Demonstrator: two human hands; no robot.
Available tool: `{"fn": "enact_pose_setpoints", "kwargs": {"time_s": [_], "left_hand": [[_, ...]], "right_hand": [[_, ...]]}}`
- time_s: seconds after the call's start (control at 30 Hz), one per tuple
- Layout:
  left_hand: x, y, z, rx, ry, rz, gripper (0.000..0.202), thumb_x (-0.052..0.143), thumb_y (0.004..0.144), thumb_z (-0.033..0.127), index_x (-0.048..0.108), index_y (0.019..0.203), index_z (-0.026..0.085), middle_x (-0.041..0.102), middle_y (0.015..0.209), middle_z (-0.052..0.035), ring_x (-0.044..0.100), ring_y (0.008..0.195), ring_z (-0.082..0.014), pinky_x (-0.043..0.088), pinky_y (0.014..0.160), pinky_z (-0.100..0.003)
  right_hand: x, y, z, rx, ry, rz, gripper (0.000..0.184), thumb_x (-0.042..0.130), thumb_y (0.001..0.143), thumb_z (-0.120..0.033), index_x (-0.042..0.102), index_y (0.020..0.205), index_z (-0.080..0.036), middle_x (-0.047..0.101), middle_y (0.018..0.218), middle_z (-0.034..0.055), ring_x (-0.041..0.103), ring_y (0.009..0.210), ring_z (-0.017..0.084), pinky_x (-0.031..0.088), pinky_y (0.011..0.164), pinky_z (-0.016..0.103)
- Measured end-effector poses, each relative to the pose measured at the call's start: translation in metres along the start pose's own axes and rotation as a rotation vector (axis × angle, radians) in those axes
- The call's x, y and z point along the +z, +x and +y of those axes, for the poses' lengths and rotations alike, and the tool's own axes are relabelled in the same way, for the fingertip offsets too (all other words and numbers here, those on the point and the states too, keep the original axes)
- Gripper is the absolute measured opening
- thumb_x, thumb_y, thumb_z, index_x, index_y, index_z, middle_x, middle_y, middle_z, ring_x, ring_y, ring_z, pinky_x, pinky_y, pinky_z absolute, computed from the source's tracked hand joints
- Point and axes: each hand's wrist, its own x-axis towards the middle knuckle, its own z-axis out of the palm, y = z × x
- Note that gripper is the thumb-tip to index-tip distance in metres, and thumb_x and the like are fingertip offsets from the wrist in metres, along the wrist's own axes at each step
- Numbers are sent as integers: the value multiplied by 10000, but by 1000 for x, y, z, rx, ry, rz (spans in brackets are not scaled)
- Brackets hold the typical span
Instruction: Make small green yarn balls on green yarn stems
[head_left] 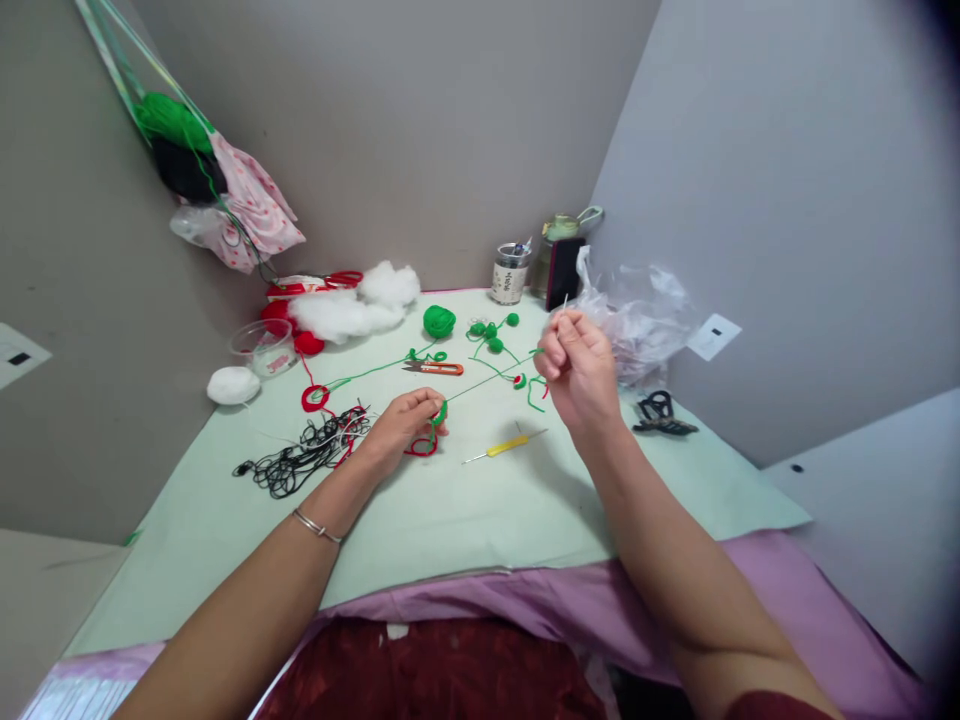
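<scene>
My left hand [401, 425] rests on the pale green mat [465, 510] with its fingers closed on a small red and green crochet piece [436, 414]. A green yarn strand [487, 380] runs taut from that piece up to my right hand [577, 370]. My right hand is raised above the mat and pinches a thin needle [564, 303] that carries the strand. A yellow-handled crochet hook [506, 446] lies on the mat between my two hands.
Orange thread snips [435, 368], a green yarn ball [439, 321], small green crochet pieces [491, 335], black tangled yarn [300, 460], white stuffing [352, 305], a clear cup [262, 345], a jar [510, 272], a crumpled plastic bag [637, 310] and a black hair clip [660, 415] surround the work.
</scene>
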Motion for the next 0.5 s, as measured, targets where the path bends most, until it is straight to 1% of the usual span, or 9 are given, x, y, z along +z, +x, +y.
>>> {"fn": "enact_pose_setpoints", "kwargs": {"time_s": [0.1,0.2,0.27,0.33,0.37,0.43,0.47,0.5], "left_hand": [[0,-2,2,-5,-64,-63,298,691,749,390,555,901,173,589,780,-1,603,655,-105,502,636,-229],[0,-2,3,12,-108,-53,343,721,737,387,537,953,196,595,813,10,569,609,-80,493,604,-217],[-1,-2,4,23,-124,-35,338,727,737,380,529,948,205,590,799,22,541,574,-66,482,578,-205],[-2,-1,4,34,-122,-20,313,716,750,368,524,935,205,586,789,28,525,559,-58,469,561,-195],[-3,0,3,37,-107,-17,294,705,760,362,524,928,201,587,788,26,522,554,-57,463,552,-193],[-5,1,2,36,-63,-3,252,679,779,343,525,908,190,585,781,20,519,546,-59,453,535,-193],[-5,1,1,34,-44,6,234,669,783,332,528,898,184,581,774,19,517,542,-61,449,528,-194],[-6,1,0,30,-33,16,222,663,784,324,533,892,179,572,762,20,514,537,-62,446,522,-196]], "right_hand": [[-3,3,1,76,-84,-12,253,611,856,-436,479,841,-220,353,566,-72,340,441,65,294,413,190],[-2,1,10,155,-181,-63,236,592,853,-421,515,900,-203,436,580,-57,397,467,73,305,432,196],[-2,-2,18,197,-287,-143,209,563,863,-387,529,929,-191,478,583,-50,425,479,81,321,450,201],[-3,-4,28,220,-476,-276,159,519,882,-329,546,942,-184,533,611,-33,454,491,90,359,488,217],[-4,-5,33,209,-605,-339,144,511,882,-293,559,960,-183,578,669,-14,479,516,95,385,524,230],[-9,-5,40,141,-886,-403,186,531,861,-231,575,1037,-191,646,893,37,538,612,107,426,629,264],[-12,-5,41,100,-1011,-413,225,552,847,-212,579,1070,-202,640,1001,55,559,671,116,431,677,277],[-16,-4,41,72,-1111,-435,243,576,833,-207,589,1076,-211,627,1058,61,571,721,126,428,708,283]]}}
